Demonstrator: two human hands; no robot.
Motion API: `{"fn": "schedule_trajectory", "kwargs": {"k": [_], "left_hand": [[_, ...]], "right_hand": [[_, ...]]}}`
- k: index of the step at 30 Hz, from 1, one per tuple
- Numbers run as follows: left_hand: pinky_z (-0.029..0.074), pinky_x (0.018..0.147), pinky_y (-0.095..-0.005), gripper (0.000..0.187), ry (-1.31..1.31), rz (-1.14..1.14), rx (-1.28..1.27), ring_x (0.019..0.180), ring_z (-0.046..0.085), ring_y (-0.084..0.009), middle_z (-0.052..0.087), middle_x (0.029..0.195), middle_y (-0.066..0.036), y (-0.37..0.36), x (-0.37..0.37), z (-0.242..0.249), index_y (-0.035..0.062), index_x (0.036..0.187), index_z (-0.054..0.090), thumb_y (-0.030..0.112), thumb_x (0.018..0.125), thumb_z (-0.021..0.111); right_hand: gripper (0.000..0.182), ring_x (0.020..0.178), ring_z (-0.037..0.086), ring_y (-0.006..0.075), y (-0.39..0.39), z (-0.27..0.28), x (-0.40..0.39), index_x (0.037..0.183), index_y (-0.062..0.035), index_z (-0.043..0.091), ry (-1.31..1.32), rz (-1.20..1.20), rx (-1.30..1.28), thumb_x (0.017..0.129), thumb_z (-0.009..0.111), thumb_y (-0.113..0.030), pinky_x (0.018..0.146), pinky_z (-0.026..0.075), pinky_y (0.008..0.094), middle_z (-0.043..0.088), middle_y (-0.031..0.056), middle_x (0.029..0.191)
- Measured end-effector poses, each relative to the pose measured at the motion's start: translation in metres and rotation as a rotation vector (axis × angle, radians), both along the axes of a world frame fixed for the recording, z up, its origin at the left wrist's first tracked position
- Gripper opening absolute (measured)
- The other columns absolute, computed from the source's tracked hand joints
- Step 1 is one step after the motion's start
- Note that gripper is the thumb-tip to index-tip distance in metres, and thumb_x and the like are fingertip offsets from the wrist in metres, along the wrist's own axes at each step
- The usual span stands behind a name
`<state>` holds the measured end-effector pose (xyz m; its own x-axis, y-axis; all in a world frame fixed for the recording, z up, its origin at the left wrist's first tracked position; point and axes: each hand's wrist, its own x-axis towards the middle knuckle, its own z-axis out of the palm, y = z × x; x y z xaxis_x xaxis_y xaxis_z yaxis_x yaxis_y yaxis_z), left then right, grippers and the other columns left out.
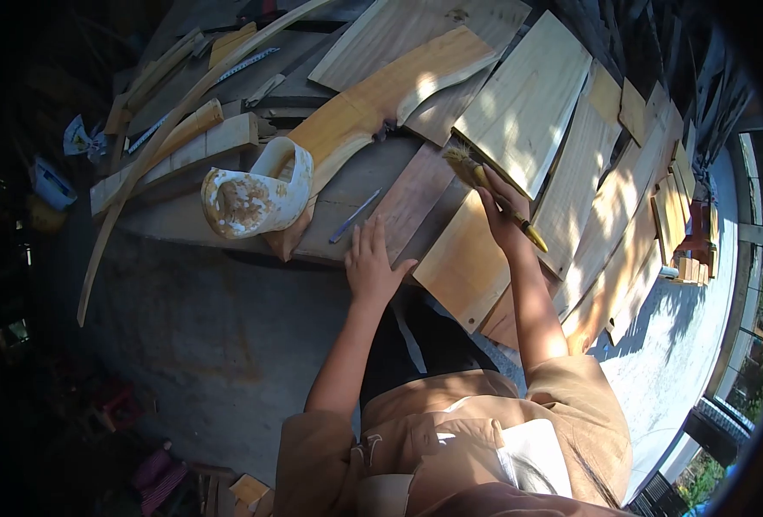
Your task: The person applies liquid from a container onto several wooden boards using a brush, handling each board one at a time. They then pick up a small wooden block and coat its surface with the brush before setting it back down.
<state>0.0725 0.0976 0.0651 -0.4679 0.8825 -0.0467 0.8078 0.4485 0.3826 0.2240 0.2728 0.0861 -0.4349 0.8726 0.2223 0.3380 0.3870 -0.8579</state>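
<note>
My right hand (504, 207) is closed around a paintbrush (532, 236) with a yellow-tipped handle. Its bristles point up and left, over the wooden boards. Fingers spread, my left hand (371, 258) lies at the near end of a narrow reddish-brown board (412, 191) and holds nothing. A blue pen (355, 215) rests just beyond the left fingers. Farther left stands a cut-open white plastic jug (288, 185) with brown stains. Below my right hand is a light square-ended board (466, 263).
Pale planks (528, 99) cover the right side of the worktable. A board with a curved edge (356, 108) lies behind the jug. At the left, a long thin bent strip (145, 159) reaches past the table edge. Small wood blocks (690, 270) are stacked at the far right.
</note>
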Motion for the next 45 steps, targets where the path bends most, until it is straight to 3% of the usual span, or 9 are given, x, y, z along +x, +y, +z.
{"fn": "schedule_trajectory", "kwargs": {"k": [7,16,23,31,34,37,40,42,45], "left_hand": [[0.033,0.091,-0.0477,0.089,-0.084,0.082,0.027,0.116,0.032,-0.0377,0.034,0.126,-0.020,-0.006,-0.001,-0.009,0.0145,0.135,0.019,0.020,0.064,0.072],[0.036,0.088,-0.0442,0.096,-0.058,0.010,0.083,0.101,0.040,-0.0358,0.044,0.105,-0.019,-0.001,-0.007,-0.004,0.0094,0.133,0.021,0.018,0.053,0.075],[0.039,0.083,-0.0446,0.095,-0.053,0.028,0.056,0.099,0.041,-0.0339,0.042,0.106,-0.016,-0.016,-0.001,0.001,0.0113,0.132,0.024,0.020,0.052,0.074],[0.036,0.087,-0.0444,0.090,0.041,-0.010,0.097,0.102,0.041,-0.0362,0.045,0.110,-0.018,-0.064,-0.015,-0.009,0.0060,0.130,0.028,0.020,0.053,0.073],[0.036,0.086,-0.0456,0.092,-0.031,0.023,0.119,0.105,0.041,-0.0331,0.044,0.115,-0.017,-0.068,-0.017,-0.015,0.0085,0.131,0.026,0.024,0.055,0.075],[0.034,0.089,-0.0443,0.093,-0.116,0.081,0.101,0.108,0.041,-0.0324,0.045,0.117,-0.017,-0.072,-0.017,-0.014,0.0050,0.132,0.023,0.026,0.057,0.076],[0.033,0.091,-0.0425,0.094,-0.176,0.130,0.138,0.109,0.040,-0.0326,0.046,0.117,-0.017,-0.072,-0.014,-0.015,0.0021,0.131,0.022,0.026,0.059,0.076],[0.034,0.091,-0.0417,0.093,-0.179,0.133,0.160,0.109,0.041,-0.0331,0.045,0.118,-0.017,-0.072,-0.013,-0.017,0.0016,0.131,0.021,0.025,0.059,0.075],[0.035,0.091,-0.0407,0.094,-0.186,0.136,0.206,0.108,0.042,-0.0341,0.044,0.119,-0.018,-0.073,-0.015,-0.020,0.0010,0.132,0.019,0.023,0.060,0.075]], "right_hand": [[0.035,0.083,0.061,0.0236,-0.005,-0.005,0.009,0.112,-0.0046,0.053,-0.001,-0.011,-0.061,0.079,0.061,-0.010,0.072,0.047,0.0280,0.061,0.0165,0.093],[0.035,0.083,0.061,0.0232,0.000,-0.004,0.004,0.112,-0.0041,0.053,0.020,0.021,-0.045,0.079,0.061,-0.010,0.071,0.046,0.0278,0.061,0.0168,0.092],[0.035,0.086,0.061,0.0228,0.002,-0.003,0.012,0.114,-0.0038,0.052,-0.023,-0.034,-0.092,0.080,0.059,-0.010,0.073,0.047,0.0280,0.061,0.0165,0.095],[0.035,0.088,0.060,0.0259,0.003,-0.001,0.007,0.113,-0.0045,0.052,-0.086,-0.027,-0.085,0.079,0.060,-0.011,0.073,0.047,0.0291,0.060,0.0178,0.096],[0.033,0.088,0.060,0.0275,-0.001,-0.004,-0.008,0.111,-0.0070,0.054,-0.129,0.055,0.031,0.078,0.060,-0.009,0.073,0.047,0.0291,0.060,0.0164,0.098],[0.043,0.097,0.056,0.0280,-0.010,-0.014,-0.025,0.114,-0.0147,0.052,-0.324,0.270,0.132,0.072,0.056,-0.006,0.078,0.046,0.0322,0.054,0.0113,0.113],[0.050,0.093,0.057,0.0290,-0.046,-0.019,-0.048,0.120,-0.0092,0.044,-0.609,0.438,0.281,0.071,0.052,-0.007,0.078,0.046,0.0323,0.050,0.0153,0.117],[0.054,0.088,0.059,0.0289,-0.074,-0.026,-0.059,0.124,-0.0063,0.039,-0.661,0.539,0.289,0.071,0.052,-0.006,0.074,0.047,0.0332,0.050,0.0155,0.116],[0.052,0.081,0.060,0.0302,-0.113,-0.003,-0.075,0.120,-0.0039,0.044,-0.567,0.697,0.163,0.068,0.055,-0.007,0.070,0.049,0.0345,0.052,0.0153,0.113]]}}
